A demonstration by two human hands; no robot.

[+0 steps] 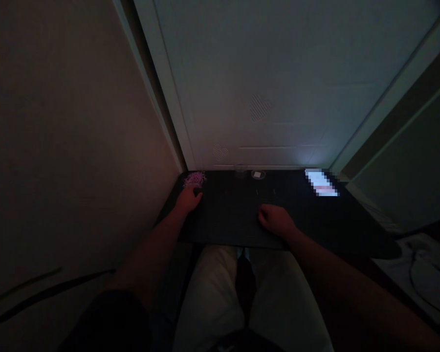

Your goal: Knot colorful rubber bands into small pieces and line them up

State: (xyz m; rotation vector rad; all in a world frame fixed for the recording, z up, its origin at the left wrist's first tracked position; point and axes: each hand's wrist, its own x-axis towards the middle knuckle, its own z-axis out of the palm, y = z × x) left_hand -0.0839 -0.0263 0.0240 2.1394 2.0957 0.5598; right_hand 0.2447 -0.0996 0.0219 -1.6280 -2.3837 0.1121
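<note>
The room is dim. My left hand rests on the dark table near its far left corner, just in front of a small pile of pink shreds; its fingers reach toward the pile, and the dark hides whether they hold anything. Near the table's middle, my right hand lies with its fingers curled down on the surface. Two tiny thin pieces lie beyond the right hand.
A small clear cup and a shallow round dish stand at the table's back edge against a white door. A lit screen glows at the back right. A wall runs along the left. White cloth and a cable lie at right.
</note>
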